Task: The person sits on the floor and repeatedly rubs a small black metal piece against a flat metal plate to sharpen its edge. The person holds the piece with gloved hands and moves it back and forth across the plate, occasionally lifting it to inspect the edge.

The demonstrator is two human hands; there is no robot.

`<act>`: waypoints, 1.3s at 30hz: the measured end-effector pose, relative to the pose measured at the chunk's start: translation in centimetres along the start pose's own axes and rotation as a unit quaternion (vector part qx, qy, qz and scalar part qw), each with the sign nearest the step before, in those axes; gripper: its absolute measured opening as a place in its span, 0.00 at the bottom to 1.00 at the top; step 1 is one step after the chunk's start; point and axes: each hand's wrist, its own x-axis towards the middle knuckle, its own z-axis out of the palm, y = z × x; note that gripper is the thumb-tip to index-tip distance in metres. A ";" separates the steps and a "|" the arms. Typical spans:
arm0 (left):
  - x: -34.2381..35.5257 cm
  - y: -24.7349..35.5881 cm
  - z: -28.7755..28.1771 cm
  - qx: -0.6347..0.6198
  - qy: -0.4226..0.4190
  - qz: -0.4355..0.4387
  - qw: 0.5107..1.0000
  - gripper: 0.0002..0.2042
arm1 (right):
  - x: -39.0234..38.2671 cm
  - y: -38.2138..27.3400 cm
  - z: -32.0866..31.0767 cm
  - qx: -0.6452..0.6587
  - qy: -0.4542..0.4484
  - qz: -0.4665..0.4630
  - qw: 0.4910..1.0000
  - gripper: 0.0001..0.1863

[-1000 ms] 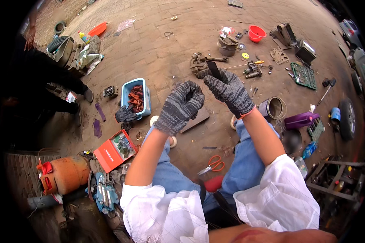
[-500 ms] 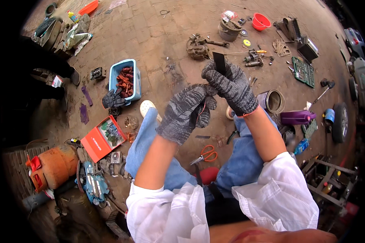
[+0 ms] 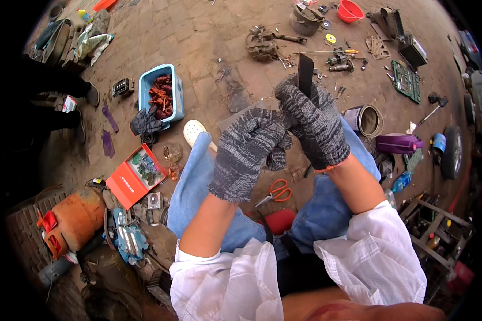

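honestly, my gloved right hand pinches the thin black strip upright, left hand curled alongside, and thick knit gloves could let it slip.

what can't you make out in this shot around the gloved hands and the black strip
- Lower end of the flat black strip, head view: hidden inside the right hand in its grey knit glove.
- Left hand in a grey knit glove: its fingertips curl behind the right hand, so whether they touch the strip is unclear.
- Orange-handled scissors: blade tips covered by the left wrist.
- Contents of the light blue plastic tub: reddish pieces, too small to identify.
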 end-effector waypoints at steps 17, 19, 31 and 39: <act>0.8 -1.0 -1.5 -0.182 -0.105 -0.071 0.975 0.19 | 0.9 -1.0 -0.7 -0.109 -0.053 -0.151 0.981 0.08; 0.2 -0.7 -1.2 -0.111 -0.065 -0.062 0.990 0.19 | 0.9 -1.1 -0.8 -0.080 -0.052 -0.145 0.985 0.09; -0.5 -0.2 -0.3 0.015 -0.057 -0.021 0.998 0.17 | 0.9 -0.9 -1.1 -0.055 0.019 -0.080 0.995 0.10; 0.1 -0.8 0.0 -0.057 -0.010 -0.037 0.998 0.15 | 1.6 -0.3 -1.1 -0.025 0.046 -0.041 0.998 0.10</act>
